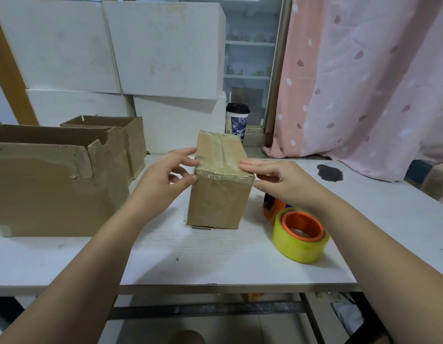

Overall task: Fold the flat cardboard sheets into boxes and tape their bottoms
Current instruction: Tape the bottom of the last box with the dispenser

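Left hand: the left hand (pixel 165 170) reaches in from a bare forearm, palm turned right. Its index fingertip and thumb tip touch the left upper edge of the box, the other fingers loosely bent behind; it presses rather than wraps round anything.
Right hand: the right hand (pixel 280 180) comes in palm down with its fingers nearly straight. The fingertips rest on the right top edge of the box and the thumb lies just beside the right wall; it grips nothing.
Box: the small brown cardboard box (pixel 220 199) stands upright on the white tabletop (pixel 190 259), between the two hands. Its upward face is closed and covered with glossy clear tape that wraps over the near edge; the surface under the tape is wrinkled.
Tape: a yellow roll of tape with an orange core (pixel 301 244) lies under the right wrist.
Other boxes: large open brown cardboard boxes (pixel 54 189) stand left of the left hand.
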Tool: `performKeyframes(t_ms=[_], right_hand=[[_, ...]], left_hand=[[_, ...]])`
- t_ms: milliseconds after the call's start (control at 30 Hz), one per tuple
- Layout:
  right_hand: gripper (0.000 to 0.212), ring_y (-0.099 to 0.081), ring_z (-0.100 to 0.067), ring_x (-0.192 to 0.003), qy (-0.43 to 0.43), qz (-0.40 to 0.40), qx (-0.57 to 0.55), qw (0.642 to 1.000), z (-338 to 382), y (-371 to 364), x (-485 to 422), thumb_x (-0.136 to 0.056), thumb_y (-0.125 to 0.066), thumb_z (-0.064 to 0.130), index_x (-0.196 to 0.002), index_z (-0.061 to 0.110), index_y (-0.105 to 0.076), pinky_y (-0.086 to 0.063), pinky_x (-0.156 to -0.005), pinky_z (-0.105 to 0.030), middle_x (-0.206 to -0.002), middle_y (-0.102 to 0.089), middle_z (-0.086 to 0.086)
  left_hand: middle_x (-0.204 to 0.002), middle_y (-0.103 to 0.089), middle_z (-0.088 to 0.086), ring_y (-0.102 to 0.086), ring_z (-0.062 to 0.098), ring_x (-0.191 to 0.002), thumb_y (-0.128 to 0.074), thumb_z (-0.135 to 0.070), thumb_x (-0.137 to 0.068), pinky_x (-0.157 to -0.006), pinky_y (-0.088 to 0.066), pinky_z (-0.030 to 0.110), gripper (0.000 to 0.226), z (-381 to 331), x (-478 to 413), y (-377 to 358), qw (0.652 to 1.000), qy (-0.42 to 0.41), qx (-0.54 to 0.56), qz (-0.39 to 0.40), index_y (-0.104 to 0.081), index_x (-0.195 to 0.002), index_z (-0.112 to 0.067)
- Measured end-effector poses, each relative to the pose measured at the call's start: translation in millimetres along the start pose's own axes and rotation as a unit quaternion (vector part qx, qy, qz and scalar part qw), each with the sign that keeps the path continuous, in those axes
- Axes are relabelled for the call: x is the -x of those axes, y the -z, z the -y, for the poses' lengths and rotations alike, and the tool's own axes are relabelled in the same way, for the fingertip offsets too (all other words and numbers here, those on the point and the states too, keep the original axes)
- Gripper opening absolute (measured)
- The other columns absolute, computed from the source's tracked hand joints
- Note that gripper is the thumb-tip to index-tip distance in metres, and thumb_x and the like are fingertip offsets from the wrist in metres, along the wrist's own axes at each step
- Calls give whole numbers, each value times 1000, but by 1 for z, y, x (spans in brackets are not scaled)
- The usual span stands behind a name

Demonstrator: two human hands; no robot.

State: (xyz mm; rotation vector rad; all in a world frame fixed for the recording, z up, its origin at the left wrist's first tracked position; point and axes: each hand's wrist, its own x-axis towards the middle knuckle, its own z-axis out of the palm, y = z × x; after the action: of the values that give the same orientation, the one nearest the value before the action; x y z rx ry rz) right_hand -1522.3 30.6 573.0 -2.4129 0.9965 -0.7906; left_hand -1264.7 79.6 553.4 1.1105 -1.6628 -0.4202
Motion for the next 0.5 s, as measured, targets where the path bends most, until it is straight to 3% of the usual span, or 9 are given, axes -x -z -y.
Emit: performKeyframes(t_ms=[100,267,400,500], right_hand=[[43,-38,10,-129,-1,4,-29,1000,1,-3,-1,-91,-61,5,-131,21,-57,-34,-99,-5,-136,-48,18],[41,-40,9,-127,10,-23,-21,999,1,-9,-3,-90,-63,7,-129,21,-59,-34,-98,-4,-132,-50,19],[40,-43,9,-126,7,-61,-19,998,1,-17,-5,-87,-68,12,-125,23,-62,-33,-102,-7,-131,-54,19],[38,-46,16,-118,-4,-73,-45,996,2,-24,-8,-86,-70,13,-122,23,-65,-35,-97,-6,-125,-55,23]], left_hand=[[-116,-55,-37,-57,0,-87,-61,-5,-88,-66,-43,22,25,-2,1,6,998,-13,-49,40,-57,-97,-28],[-116,-53,-38,-51,-3,-98,-60,-12,-89,-69,-36,8,14,0,6,12,984,-60,-161,43,-53,-97,-22],[-113,-54,-33,-43,-3,-92,-60,-15,-90,-71,-33,6,32,4,11,9,987,-50,-152,25,-54,-112,-37],[-110,-52,-40,-40,-1,-86,-59,-16,-91,-75,-34,6,41,10,16,8,993,-24,-116,11,-53,-116,-48]])
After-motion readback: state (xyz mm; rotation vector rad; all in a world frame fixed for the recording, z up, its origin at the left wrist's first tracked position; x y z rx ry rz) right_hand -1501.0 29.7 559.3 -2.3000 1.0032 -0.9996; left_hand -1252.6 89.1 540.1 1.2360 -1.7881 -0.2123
